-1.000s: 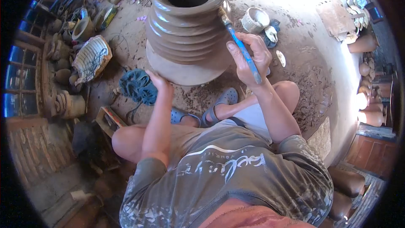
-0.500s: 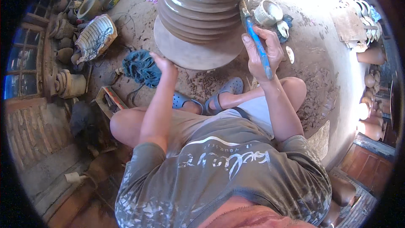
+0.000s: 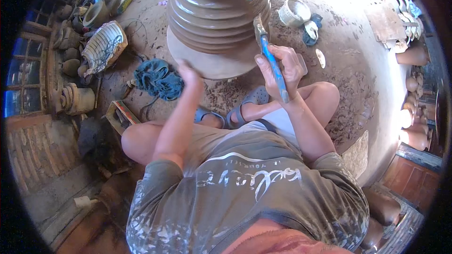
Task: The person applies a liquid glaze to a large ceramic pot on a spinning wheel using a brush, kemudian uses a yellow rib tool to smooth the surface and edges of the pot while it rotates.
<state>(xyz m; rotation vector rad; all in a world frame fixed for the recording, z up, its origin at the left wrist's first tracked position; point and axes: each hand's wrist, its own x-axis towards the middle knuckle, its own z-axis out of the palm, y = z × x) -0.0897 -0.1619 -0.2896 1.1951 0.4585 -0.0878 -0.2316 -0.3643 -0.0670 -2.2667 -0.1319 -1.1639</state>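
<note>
A large ridged clay pot (image 3: pixel 216 19), wet and brown with a wide dark mouth, stands upright on a round pale wheel (image 3: pixel 207 68). My right hand (image 3: pixel 282 68) is closed around the blue handle of a paintbrush (image 3: pixel 277 73). The clay-smeared brush head overlaps the pot's right side; whether it touches is unclear. My left hand (image 3: pixel 189 76) is at the wheel's near left edge, blurred by motion, its fingers seemingly stretched out and holding nothing. Beside it on the ground lies a crumpled dark teal cloth (image 3: pixel 157 79).
Right of the pot stand a pale clay-streaked bucket (image 3: pixel 294 11) and a dark rag (image 3: pixel 310 35). Clay crumbs cover the ground around my clogs (image 3: pixel 254 99). A ribbed pale container with cords (image 3: pixel 104 47) and several pots sit left; more pots (image 3: pixel 413 56) line the right wall.
My left hand has swung right and slightly down along the wheel's edge. My right hand has shifted left and slightly down with the paintbrush. The whole view has moved a little.
</note>
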